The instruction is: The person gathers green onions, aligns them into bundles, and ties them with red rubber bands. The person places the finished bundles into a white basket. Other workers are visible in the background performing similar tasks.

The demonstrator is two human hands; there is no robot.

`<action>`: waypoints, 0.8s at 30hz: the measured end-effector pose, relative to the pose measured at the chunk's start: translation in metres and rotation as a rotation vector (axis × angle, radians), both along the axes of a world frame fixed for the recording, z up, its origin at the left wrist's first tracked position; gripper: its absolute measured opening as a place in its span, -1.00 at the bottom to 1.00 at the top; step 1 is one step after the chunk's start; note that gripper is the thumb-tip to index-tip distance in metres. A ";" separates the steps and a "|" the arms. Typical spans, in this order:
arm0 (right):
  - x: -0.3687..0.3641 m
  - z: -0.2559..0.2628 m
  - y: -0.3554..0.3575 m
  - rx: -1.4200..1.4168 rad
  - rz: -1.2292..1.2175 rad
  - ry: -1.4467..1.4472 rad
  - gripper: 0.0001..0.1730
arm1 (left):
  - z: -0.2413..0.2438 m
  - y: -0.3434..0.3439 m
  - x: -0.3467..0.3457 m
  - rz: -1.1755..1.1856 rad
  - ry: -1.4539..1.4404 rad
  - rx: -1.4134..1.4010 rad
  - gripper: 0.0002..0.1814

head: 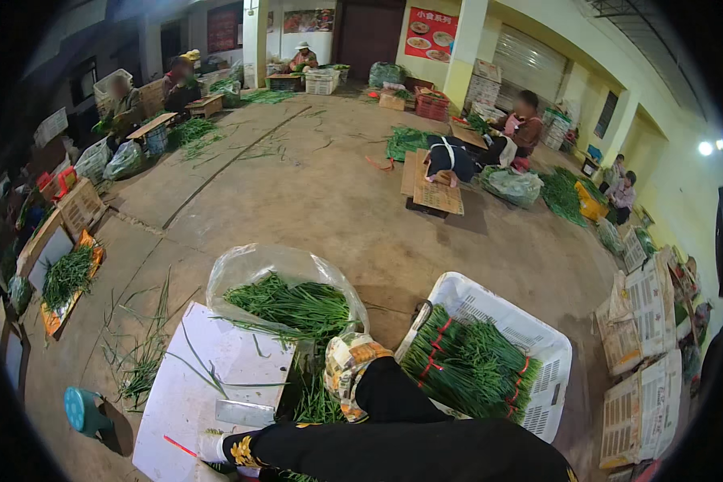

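My right arm, in a black sleeve with gold flowers, reaches left across the lower view. My right hand (211,447), in a whitish glove, is low over a white board (175,385). A red tie strip (179,445) meets the glove. Some green leaves show under the hand; its fingers are too unclear to read. A pale shape at the bottom edge may be my left hand (214,473), mostly cut off. Near the sleeve lies a cleaver blade (244,413), with loose green stalks (208,373) above it. Beyond the board, a clear plastic bag (235,265) holds chive-like greens (295,307).
On the right, a white plastic crate (506,319) holds greens (470,355) bundled with red ties. A patterned cloth-covered form (349,373) juts between board and crate. A teal stool (83,411) stands left. Several people sit farther off among greens; cardboard (437,193) lies ahead.
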State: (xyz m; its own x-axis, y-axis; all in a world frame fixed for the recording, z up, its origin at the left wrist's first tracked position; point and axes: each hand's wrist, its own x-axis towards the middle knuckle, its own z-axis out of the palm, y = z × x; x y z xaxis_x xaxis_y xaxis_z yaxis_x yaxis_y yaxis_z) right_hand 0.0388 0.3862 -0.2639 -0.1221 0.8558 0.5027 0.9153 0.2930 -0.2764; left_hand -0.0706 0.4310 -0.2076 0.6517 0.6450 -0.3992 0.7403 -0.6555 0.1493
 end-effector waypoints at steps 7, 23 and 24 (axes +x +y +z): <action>0.008 0.015 -0.021 0.033 -0.006 0.086 -0.81 | -0.005 -0.005 0.003 -0.022 -0.008 0.014 -0.34; -0.018 0.021 -0.114 -0.207 0.033 0.107 -0.85 | -0.017 0.025 -0.026 0.003 -0.148 0.116 -0.06; -0.025 0.003 -0.125 -0.225 0.057 0.143 -0.83 | -0.030 0.015 -0.031 -0.004 -0.059 0.205 0.00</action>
